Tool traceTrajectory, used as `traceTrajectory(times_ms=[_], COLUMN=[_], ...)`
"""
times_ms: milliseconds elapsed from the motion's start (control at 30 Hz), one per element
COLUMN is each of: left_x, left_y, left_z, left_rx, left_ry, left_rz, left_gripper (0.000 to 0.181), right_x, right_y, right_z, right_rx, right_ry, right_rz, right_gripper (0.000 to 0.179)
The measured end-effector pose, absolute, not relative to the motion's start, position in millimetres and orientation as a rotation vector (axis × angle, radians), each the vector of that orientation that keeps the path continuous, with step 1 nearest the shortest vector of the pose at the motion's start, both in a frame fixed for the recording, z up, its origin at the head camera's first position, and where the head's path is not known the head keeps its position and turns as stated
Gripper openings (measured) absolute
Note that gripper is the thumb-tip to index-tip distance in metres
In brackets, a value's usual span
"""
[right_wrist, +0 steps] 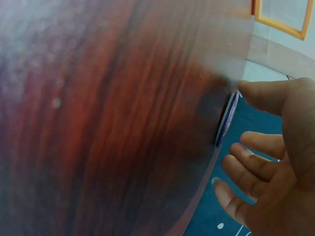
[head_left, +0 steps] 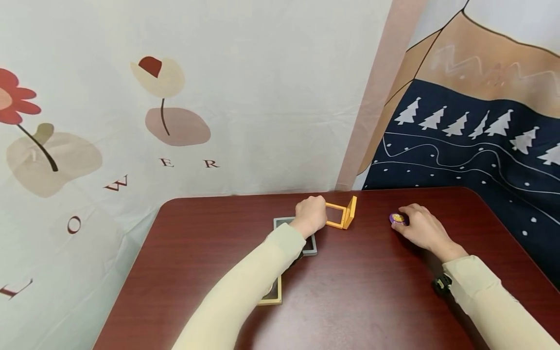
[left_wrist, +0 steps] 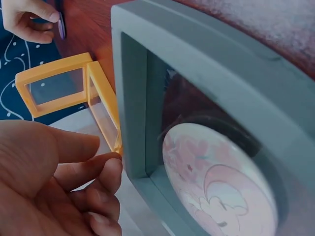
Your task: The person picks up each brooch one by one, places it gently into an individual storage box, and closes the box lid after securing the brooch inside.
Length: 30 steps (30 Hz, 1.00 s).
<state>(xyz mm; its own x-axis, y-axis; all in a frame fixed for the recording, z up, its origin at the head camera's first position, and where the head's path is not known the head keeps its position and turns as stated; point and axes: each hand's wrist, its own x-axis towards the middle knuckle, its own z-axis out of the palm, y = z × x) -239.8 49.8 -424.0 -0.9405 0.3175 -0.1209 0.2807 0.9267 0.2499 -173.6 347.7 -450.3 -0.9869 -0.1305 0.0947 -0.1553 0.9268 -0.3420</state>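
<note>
My left hand (head_left: 311, 215) is at the left side of a yellow hinged display frame (head_left: 336, 223), fingers loosely bent. In the left wrist view its index fingertip is right at the frame's corner, the thumb tip short of it. One half of the frame lies on the table and the other stands up. My right hand (head_left: 422, 227) is spread around a small round purple badge (head_left: 397, 218) lying flat on the table. In the right wrist view the thumb tip is at the edge of the badge (right_wrist: 228, 118), the other fingers apart from it.
Under the left forearm lies a grey frame (head_left: 311, 252) holding a round pink-and-white badge (left_wrist: 216, 182). Nearer, a pale yellow frame (head_left: 275, 302) is partly covered by the sleeve. The dark red table (head_left: 350, 291) backs onto a printed curtain (head_left: 271, 97).
</note>
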Motion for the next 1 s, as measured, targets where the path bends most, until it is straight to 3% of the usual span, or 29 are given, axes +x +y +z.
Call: traceTrajectory(times_ms=[200, 533, 867, 1000], left_x=[-238, -231, -211, -214], left_y=[57, 64, 73, 71], left_z=[-425, -429, -429, -427], left_rx=[0.532, 0.569, 0.696, 0.706], left_ry=[2.950, 2.927, 2.900, 2.926], left_rz=[0.240, 0.228, 0.194, 0.205], left_gripper=[0.018, 0.033, 0.018, 0.025], right_x=[-176, -180, -181, -182], right_y=[350, 351, 352, 353], right_z=[-451, -449, -446, -447], right_rx=[0.238, 0.223, 0.201, 0.219], right_ry=[-3.046, -3.125, -3.178, -3.153], right_rz=[0.512, 0.508, 0.523, 0.567], right_gripper=[0.059, 0.062, 0.061, 0.057])
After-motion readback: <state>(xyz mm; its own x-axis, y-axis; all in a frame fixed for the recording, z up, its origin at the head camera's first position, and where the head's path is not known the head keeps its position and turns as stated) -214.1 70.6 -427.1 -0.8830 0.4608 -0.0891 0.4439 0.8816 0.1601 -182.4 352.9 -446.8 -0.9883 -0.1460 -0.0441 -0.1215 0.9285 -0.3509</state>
